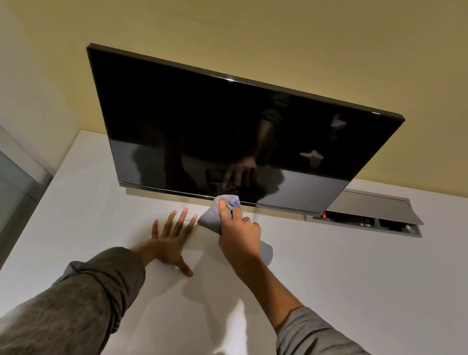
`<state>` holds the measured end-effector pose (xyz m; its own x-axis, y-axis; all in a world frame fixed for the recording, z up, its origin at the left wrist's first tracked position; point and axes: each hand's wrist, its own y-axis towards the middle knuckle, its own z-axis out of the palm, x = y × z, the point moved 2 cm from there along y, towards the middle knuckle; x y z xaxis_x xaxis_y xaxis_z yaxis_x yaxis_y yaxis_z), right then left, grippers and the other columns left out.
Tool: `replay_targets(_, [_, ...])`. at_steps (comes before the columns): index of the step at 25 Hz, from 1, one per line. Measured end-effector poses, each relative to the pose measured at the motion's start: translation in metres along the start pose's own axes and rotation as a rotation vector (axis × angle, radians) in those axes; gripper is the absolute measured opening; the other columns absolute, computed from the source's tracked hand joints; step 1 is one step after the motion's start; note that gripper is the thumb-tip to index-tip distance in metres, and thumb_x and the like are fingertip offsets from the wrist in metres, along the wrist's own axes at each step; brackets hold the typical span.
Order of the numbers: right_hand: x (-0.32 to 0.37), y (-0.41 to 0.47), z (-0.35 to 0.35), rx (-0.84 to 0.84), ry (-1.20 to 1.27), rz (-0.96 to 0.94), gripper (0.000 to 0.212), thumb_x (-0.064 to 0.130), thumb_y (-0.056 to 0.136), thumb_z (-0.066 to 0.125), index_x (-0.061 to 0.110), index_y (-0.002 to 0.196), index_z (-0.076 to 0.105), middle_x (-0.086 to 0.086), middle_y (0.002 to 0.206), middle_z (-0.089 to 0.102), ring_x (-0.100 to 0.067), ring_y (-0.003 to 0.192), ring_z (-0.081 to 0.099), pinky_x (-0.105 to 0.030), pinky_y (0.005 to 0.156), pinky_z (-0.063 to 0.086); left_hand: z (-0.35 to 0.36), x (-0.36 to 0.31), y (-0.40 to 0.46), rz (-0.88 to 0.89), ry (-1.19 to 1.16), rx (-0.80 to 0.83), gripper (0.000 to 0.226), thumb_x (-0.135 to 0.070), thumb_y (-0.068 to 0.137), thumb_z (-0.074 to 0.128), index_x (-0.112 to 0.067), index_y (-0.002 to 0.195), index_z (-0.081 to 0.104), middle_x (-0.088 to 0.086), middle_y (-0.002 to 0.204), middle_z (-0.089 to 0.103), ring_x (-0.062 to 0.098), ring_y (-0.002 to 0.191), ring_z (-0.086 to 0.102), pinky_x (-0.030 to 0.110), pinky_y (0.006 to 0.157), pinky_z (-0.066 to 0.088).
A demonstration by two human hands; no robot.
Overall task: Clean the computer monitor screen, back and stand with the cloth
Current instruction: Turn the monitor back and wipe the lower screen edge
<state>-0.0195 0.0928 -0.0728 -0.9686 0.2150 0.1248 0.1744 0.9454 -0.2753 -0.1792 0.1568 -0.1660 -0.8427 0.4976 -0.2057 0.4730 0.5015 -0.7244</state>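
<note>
Monitor (232, 135) upright at far side of counter (361, 283), screen dark, facing near. Right hand (239, 231) clamped on cloth (212, 216), bunched for firm pressure vs bottom bezel, approx centre. Left hand (171, 240) flat, fingers spread on counter, prob. bracing the lean-in. Stand hidden.

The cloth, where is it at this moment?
In the head view the grey cloth is bunched in the right hand, just right of centre, its top touching the monitor at the bottom edge; the left hand lies flat beside it.
</note>
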Motion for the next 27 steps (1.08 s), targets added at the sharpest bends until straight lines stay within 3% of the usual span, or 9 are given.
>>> replay_targets(9, [-0.104, -0.02, -0.004, 0.024, -0.063, 0.127, 0.076, 0.032, 0.097, 0.053, 0.03, 0.154, 0.003, -0.013, 0.15, 0.036, -0.032, 0.118, 0.054, -0.041, 0.098, 0.046, 0.003, -0.002, 0.002, -0.012, -0.013, -0.081, 0.143, -0.077, 0.053, 0.072, -0.034, 0.142, -0.032, 0.002, 0.15, -0.041, 0.031, 0.14, -0.034, 0.061, 0.11, -0.015])
replay_targets(18, [-0.171, -0.042, -0.015, -0.035, -0.146, 0.257, 0.07, 0.036, 0.096, 0.049, 0.03, 0.153, 0.009, -0.011, 0.141, 0.044, -0.03, 0.097, 0.064, -0.033, 0.075, 0.049, -0.001, -0.006, 0.001, -0.033, -0.008, -0.01, 0.149, -0.079, 0.049, 0.072, -0.032, 0.14, -0.037, 0.002, 0.146, -0.047, 0.03, 0.136, -0.04, 0.059, 0.11, -0.015])
replay_targets(27, [-0.208, -0.046, -0.009, -0.066, -0.08, 0.373, 0.067, 0.03, 0.097, 0.048, 0.03, 0.153, 0.01, -0.008, 0.136, 0.05, -0.03, 0.091, 0.066, -0.038, 0.075, 0.053, 0.003, -0.004, 0.005, -0.036, -0.004, -0.027, 0.15, -0.08, 0.047, 0.071, -0.032, 0.14, -0.037, -0.001, 0.138, -0.053, 0.029, 0.136, -0.04, 0.059, 0.11, -0.015])
